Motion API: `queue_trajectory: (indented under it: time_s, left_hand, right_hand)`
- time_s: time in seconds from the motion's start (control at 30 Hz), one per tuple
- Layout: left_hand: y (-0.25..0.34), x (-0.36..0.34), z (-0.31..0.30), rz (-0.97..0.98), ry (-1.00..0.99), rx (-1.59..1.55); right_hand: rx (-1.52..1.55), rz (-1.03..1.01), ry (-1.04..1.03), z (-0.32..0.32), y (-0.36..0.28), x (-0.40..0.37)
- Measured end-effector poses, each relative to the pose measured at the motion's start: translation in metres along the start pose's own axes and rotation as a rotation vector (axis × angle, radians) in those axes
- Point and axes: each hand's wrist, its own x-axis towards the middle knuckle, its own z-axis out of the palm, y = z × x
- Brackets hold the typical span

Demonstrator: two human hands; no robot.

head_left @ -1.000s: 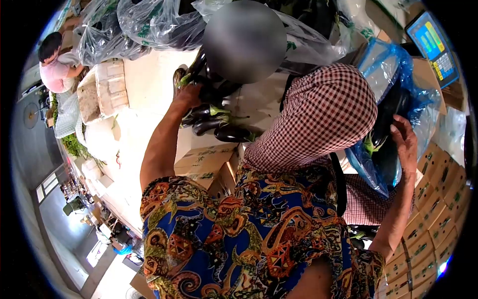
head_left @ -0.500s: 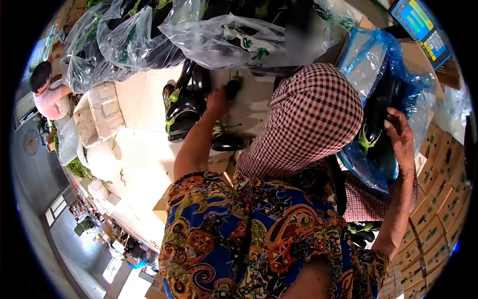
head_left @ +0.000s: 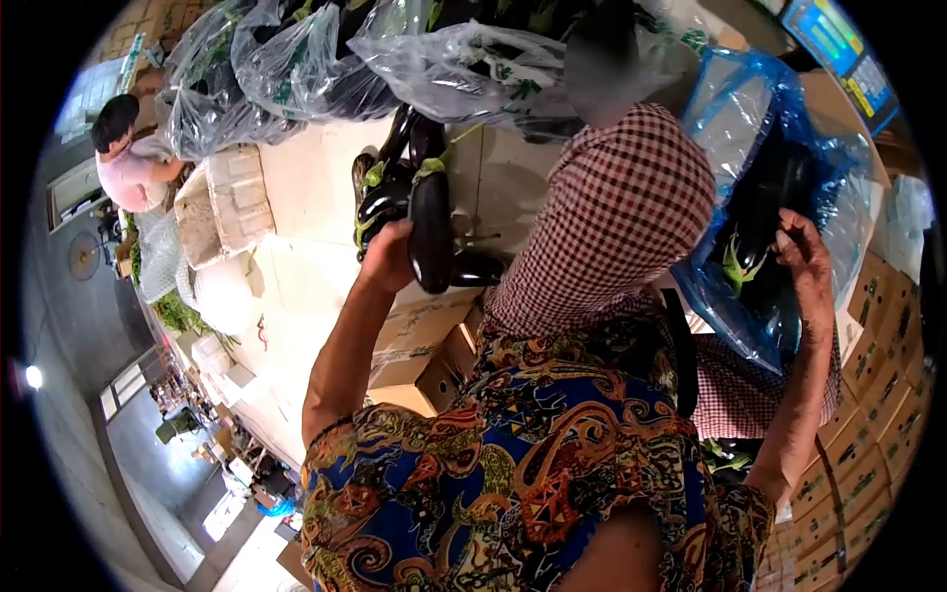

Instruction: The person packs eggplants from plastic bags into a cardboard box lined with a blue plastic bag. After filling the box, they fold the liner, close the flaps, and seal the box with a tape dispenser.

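Purple-black and nearly upright, the aubergine stood gripped in the left hand, fingers curled round its lower half, well to the left of the blue bag, whose edge the right hand clutched.

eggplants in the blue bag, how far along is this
Done: some eggplants already sit in the blue bag, gripped by the right hand. In hand: the left hand holds one eggplant, not bagged yet. Left: loose eggplants lie on the table.
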Motion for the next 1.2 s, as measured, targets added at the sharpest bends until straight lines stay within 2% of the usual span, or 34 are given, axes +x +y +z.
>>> queue_trajectory:
  time_s: [0.03, 0.07, 0.13, 0.17, 0.2, 0.23, 0.3, 0.33, 0.4, 0.43, 0.47, 0.53, 0.57, 0.6, 0.7, 0.9, 1.0, 1.03, 1.13, 1.17, 1.2]
  left_hand:
    - [0.001, -0.009, 0.013, 0.005, 0.081, -0.06]
    - [0.008, -0.019, 0.027, 0.075, 0.062, -0.017]
    - [0.027, -0.024, 0.048, 0.141, -0.158, 0.039]
    - [0.045, -0.031, 0.073, 0.115, -0.195, -0.033]
    - [0.058, -0.028, 0.1, 0.26, -0.342, -0.018]
    - [0.075, -0.029, 0.128, 0.367, -0.357, -0.014]
    - [0.112, -0.019, 0.171, 0.456, -0.601, -0.035]
    - [0.123, -0.013, 0.188, 0.499, -0.6, -0.015]
    - [0.144, 0.001, 0.221, 0.543, -0.59, 0.063]
    - [0.146, 0.011, 0.242, 0.502, -0.51, 0.109]
    - [0.144, 0.02, 0.266, 0.464, -0.427, 0.153]
    - [0.137, 0.038, 0.312, 0.306, -0.58, 0.43]
    - [0.122, 0.046, 0.332, 0.318, -0.495, 0.544]
    - [0.113, 0.046, 0.358, 0.224, -0.478, 0.73]
    - [0.08, 0.063, 0.407, 0.034, -0.715, 0.982]
    - [0.009, 0.127, 0.434, -0.046, -0.768, 1.234]
    - [-0.016, 0.15, 0.441, 0.098, -0.657, 1.422]
    - [-0.026, 0.158, 0.439, 0.229, -0.641, 1.45]
    - [-0.039, 0.168, 0.44, 0.458, -0.606, 1.513]
    - [-0.041, 0.168, 0.442, 0.335, -0.563, 1.472]
    - [-0.041, 0.17, 0.432, 0.473, -0.579, 1.535]
  right_hand:
    - [0.024, 0.014, -0.012, -0.002, 0.004, 0.001]
    - [0.044, 0.036, 0.003, -0.011, 0.011, -0.002]
    - [0.131, -0.036, -0.019, -0.014, 0.018, -0.008]
    - [0.057, -0.031, -0.006, -0.019, 0.02, -0.012]
    - [-0.011, -0.023, -0.004, -0.024, 0.024, -0.013]
    - [-0.115, -0.058, -0.018, -0.03, 0.032, -0.014]
    - [-0.271, -0.163, -0.069, -0.031, 0.041, -0.016]
    - [-0.321, -0.231, -0.087, -0.027, 0.039, -0.02]
    - [-0.351, -0.071, -0.189, -0.032, 0.033, -0.033]
    - [-0.33, -0.079, -0.141, -0.035, 0.031, -0.039]
    - [-0.311, -0.087, -0.097, -0.04, 0.03, -0.045]
    - [-0.129, -0.098, 0.066, -0.039, 0.033, -0.05]
    - [-0.059, -0.106, 0.111, -0.04, 0.033, -0.052]
    - [0.009, -0.114, 0.156, -0.045, 0.03, -0.055]
    - [0.01, -0.091, 0.188, -0.058, 0.021, -0.061]
    - [0.019, -0.165, 0.249, -0.047, 0.041, -0.051]
    - [-0.052, -0.134, 0.214, -0.046, 0.038, -0.053]
    - [-0.046, -0.152, 0.227, -0.044, 0.042, -0.053]
    - [-0.079, -0.16, 0.259, -0.038, 0.046, -0.051]
    - [-0.118, -0.142, 0.253, -0.037, 0.045, -0.051]
    - [-0.159, -0.124, 0.248, -0.029, 0.04, -0.048]
